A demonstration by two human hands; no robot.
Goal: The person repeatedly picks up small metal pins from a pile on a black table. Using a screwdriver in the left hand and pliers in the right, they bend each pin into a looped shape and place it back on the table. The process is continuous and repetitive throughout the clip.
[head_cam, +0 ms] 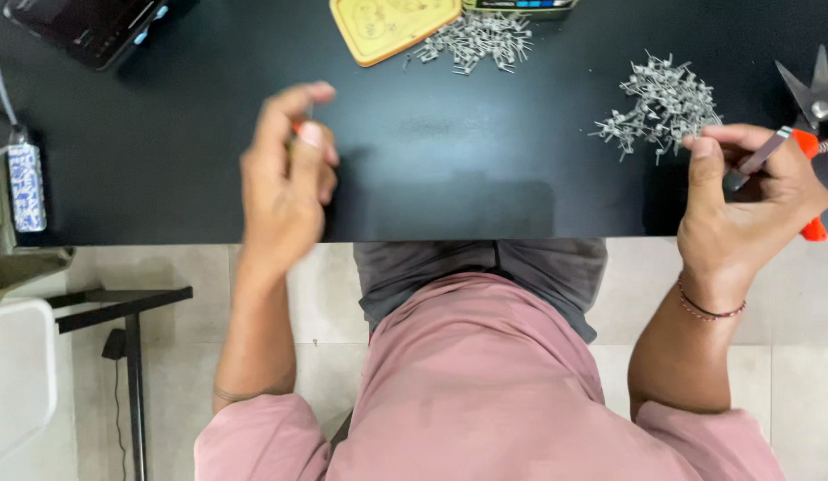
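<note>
**Two piles, tool in hand**

On the black tabletop [449, 142] lie two heaps of small metal pieces: one pile [661, 107] at two o'clock, another [474, 40] at twelve beside a yellow lid [387, 27]. How many are finished I cannot tell. Right hand [743, 205] has its fingers clamped on orange-handled pliers [792, 151], touching the near pile. Left hand [285, 187], blurred, pinches something small and orange, fingers together.

A small workshop — heaps of metal parts [661, 109] and snips [810, 93] on a black desk [449, 169] above tiled floor [325, 294].
</note>
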